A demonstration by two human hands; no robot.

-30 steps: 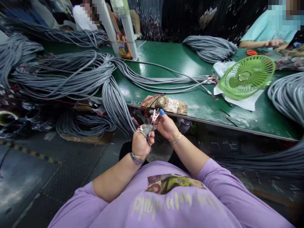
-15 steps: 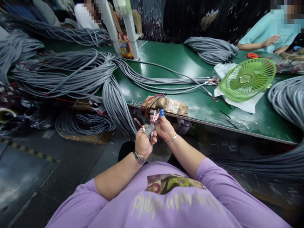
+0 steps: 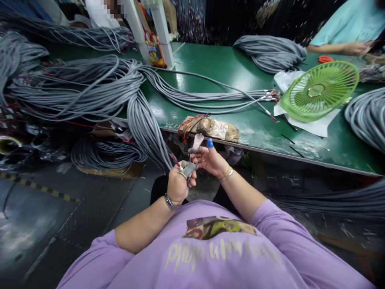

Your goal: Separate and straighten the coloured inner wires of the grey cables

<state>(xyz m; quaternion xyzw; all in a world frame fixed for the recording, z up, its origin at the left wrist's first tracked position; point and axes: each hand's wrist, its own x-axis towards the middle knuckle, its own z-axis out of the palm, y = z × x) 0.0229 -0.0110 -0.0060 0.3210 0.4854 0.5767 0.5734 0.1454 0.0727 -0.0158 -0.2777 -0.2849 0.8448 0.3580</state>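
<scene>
gripping cable end (image 3: 187,167), left hand (image 3: 177,184) clenched; right hand (image 3: 212,159) pinching wires (green fan (image 3: 319,90) beyond).

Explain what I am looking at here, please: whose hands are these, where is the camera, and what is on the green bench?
The camera sits on a person's head and looks down, so the purple shirt and both arms are the wearer's own. The left hand grips the end of a grey cable with thin coloured wires sticking out. The right hand, a blue cap on one fingertip, pinches those wires. On the green table lie bundles of grey cables, a green fan on white paper, and a taped block at the near edge. A co-worker's arm rests at the far right.
</scene>
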